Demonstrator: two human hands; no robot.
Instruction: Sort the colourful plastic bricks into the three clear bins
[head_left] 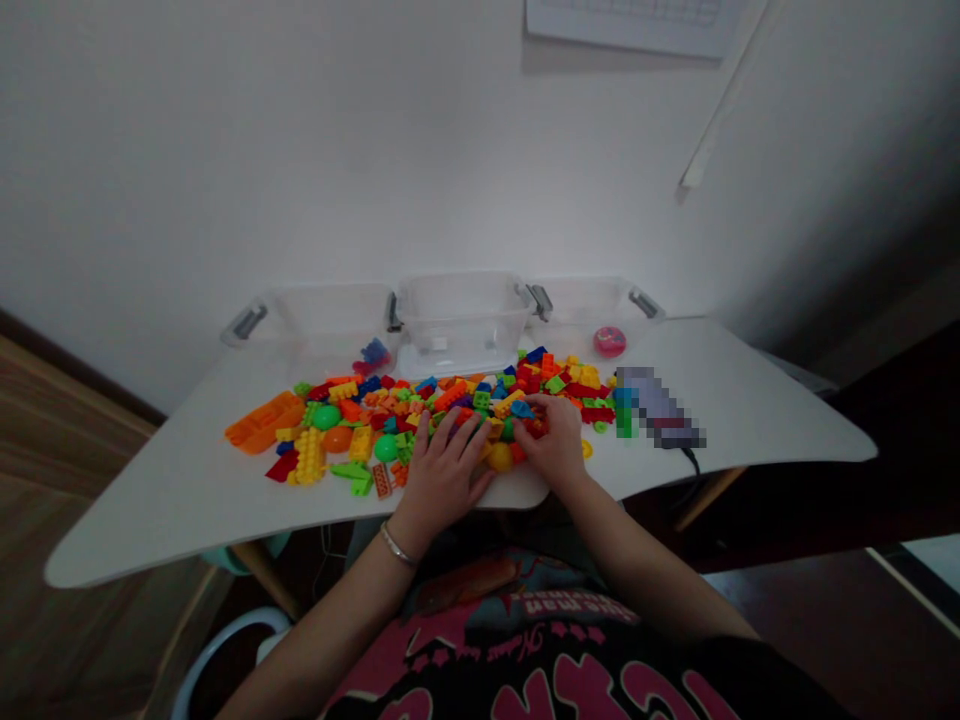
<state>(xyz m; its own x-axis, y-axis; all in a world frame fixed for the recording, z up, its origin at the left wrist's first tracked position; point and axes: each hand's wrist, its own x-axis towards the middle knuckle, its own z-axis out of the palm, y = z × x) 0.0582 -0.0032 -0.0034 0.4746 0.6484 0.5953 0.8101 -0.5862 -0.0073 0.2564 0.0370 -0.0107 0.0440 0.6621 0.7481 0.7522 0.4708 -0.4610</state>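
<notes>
A large spread of colourful plastic building bricks (420,415) covers the middle of the white table (172,510), among them green and orange balls. My left hand (442,472) lies palm down with its fingers apart, the fingertips on the front of the pile. A silver bracelet (397,544) circles that wrist. My right hand (553,442) is curled over bricks close to a red brick (535,427), and a yellow ball (500,457) sits between my hands. Whether the right hand grips anything is hidden by its fingers.
Several clear plastic bins with grey clips stand along the table's back edge; the left bin (322,330) holds a few bricks (373,355). A pink round object (610,341) sits in the right bin (585,315). A pixelated object (656,408) with a black cable lies right of the bricks.
</notes>
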